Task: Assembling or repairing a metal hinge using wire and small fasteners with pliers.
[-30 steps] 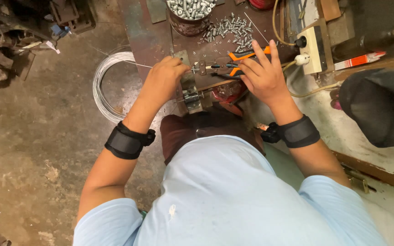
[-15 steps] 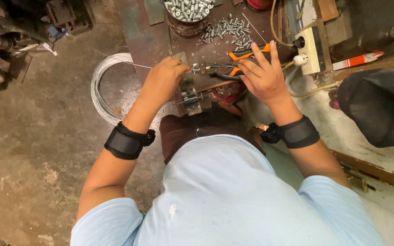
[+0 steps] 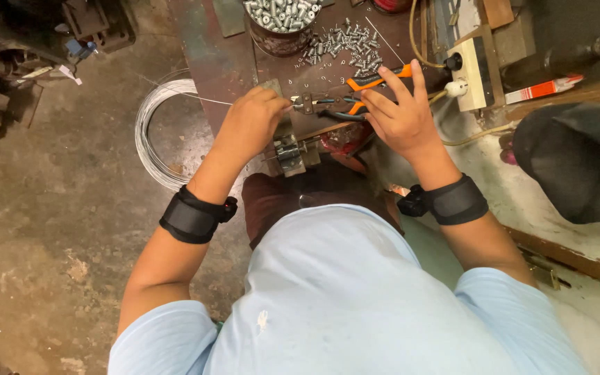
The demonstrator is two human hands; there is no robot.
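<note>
In the middle of the frame, the left hand (image 3: 253, 123) pinches a thin silver wire (image 3: 206, 101) that runs from the round coil of silver wire (image 3: 154, 135) on the floor at the left. The right hand (image 3: 401, 114) is partly open, fingers resting on orange-handled pliers (image 3: 355, 94) on the rusty metal counter (image 3: 210, 55). I think the work is mid-way: most of the coil is unused.

The right hand (image 3: 401, 118) spreads its fingers wider over the orange-handled pliers (image 3: 366, 87) than a second ago, while the left hand (image 3: 251, 125) edges slightly toward them.
</note>
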